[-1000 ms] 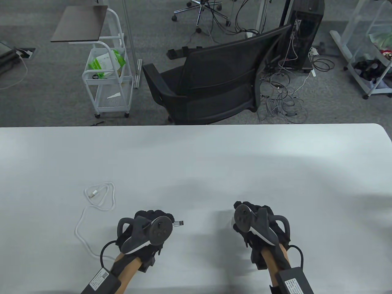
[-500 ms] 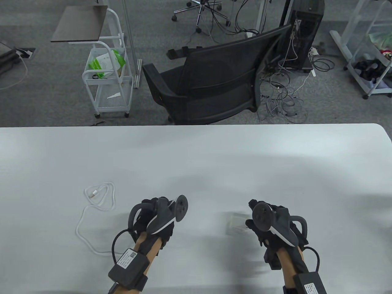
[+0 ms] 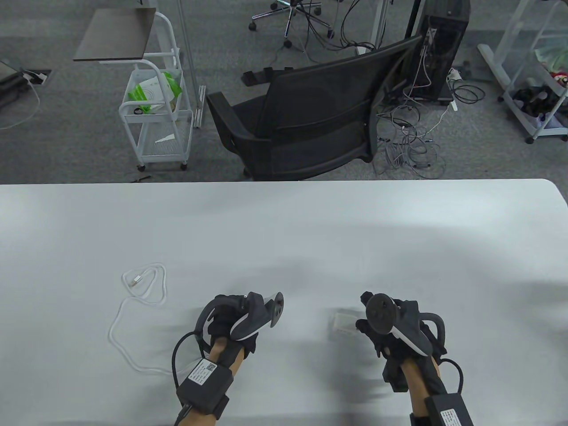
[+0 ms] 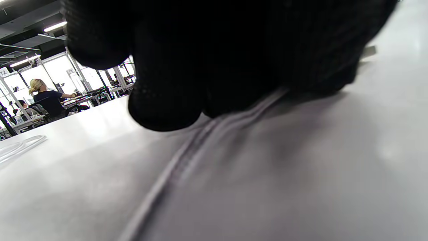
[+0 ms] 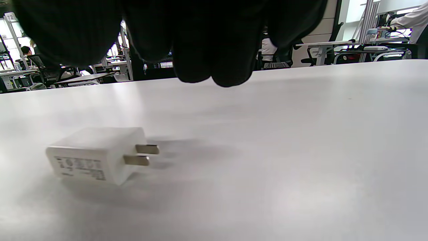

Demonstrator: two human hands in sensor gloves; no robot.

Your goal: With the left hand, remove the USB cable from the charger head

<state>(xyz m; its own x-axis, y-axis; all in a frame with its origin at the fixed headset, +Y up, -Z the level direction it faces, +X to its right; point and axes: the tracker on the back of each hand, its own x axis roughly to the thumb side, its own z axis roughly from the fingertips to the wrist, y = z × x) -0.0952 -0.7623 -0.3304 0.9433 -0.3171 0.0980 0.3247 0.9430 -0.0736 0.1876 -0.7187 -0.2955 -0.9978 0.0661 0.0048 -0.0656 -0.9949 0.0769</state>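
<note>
Unplugging looks done: small white plastic charger head (image 5: 95,154) lies alone on the counter (image 3: 284,230); left hand (image 3: 233,317) grips white USB cable (image 4: 187,150); right hand (image 3: 395,324) hovers, its grip unclear. Next: set cable down.

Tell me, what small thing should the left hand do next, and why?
Probably set the cable end down and let go. The charger head lies alone on the table, its prongs bare and the right hand off it, while the left hand is closed over the white USB cable, so the unplugging looks done.
</note>
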